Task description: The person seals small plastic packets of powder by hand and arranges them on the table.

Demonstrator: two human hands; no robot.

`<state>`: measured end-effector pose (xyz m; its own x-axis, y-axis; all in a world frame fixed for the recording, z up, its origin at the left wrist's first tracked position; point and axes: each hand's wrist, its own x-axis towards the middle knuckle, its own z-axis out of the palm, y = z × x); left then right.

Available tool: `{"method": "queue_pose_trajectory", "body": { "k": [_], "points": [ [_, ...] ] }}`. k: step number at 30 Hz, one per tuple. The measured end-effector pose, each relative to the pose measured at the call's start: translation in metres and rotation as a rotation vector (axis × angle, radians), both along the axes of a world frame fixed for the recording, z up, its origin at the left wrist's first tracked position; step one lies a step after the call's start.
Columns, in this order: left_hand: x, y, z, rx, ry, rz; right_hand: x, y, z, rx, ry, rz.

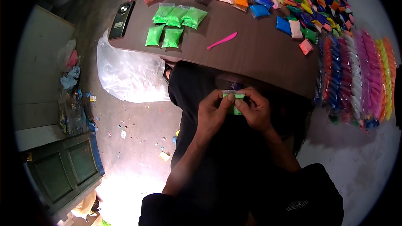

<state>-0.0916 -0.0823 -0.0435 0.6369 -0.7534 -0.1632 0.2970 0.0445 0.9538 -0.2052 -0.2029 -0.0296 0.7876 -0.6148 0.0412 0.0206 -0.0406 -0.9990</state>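
Between my two hands, over my lap, is a small clear packet of bright green filling [235, 108]. My left hand [212, 111] pinches one side of its top edge, thumb in front. The other side is gripped by my right hand [254, 109], its thumb close to the left one. The fingers behind the packet are partly hidden. On the table ahead lie several similar green packets [171, 37] in two rows. A pink plastic knife [222, 41] rests to the right of them.
A dark phone [122, 20] lies at the table's left edge. Many coloured packets [289, 0] are heaped at the back right of the brown table [259, 62]. Long strips of coloured packets [356, 79] hang at the right. A clear plastic bag [130, 71] lies on the left below the table.
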Motion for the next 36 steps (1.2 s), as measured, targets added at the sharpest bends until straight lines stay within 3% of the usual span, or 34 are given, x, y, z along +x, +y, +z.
{"method": "queue_pose_trajectory", "body": {
  "k": [14,16,25,36],
  "points": [
    [-0.001,-0.007,0.019,0.14,-0.093,-0.095,-0.001,-0.007,0.005,-0.08,0.026,-0.139],
    [0.001,-0.008,0.019,0.17,-0.107,-0.094,0.002,-0.002,0.009,0.051,-0.019,-0.118],
    [0.007,-0.013,0.023,0.135,-0.183,-0.091,-0.004,-0.013,0.007,0.02,0.138,-0.084],
    [0.015,-0.033,0.029,0.037,-0.095,-0.114,0.005,-0.021,0.012,0.228,0.003,-0.172]
  ]
}}
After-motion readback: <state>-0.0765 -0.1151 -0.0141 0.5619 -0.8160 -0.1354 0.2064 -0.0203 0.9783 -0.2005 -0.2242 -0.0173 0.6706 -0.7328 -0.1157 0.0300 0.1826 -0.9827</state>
